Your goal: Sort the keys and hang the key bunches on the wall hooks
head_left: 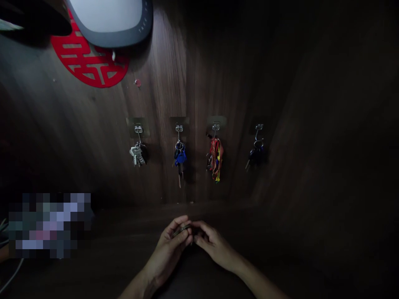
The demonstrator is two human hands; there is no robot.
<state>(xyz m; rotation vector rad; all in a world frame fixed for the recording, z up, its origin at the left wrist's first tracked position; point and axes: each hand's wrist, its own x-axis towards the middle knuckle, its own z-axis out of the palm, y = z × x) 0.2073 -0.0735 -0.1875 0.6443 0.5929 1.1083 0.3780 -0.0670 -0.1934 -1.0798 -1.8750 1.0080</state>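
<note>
Hooks (179, 128) hold four key bunches (137, 155); left hand (171, 246) pinches one object (186, 227), right hand (216, 248) unclear.

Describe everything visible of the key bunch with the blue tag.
The key bunch hangs from a metal hook, second from left, on a dark wood-grained panel. A silvery ring carries a rounded, plastic-looking blue tag and darker pieces; slim metallic-looking shafts point down. Whether it touches the panel is unclear.
</note>
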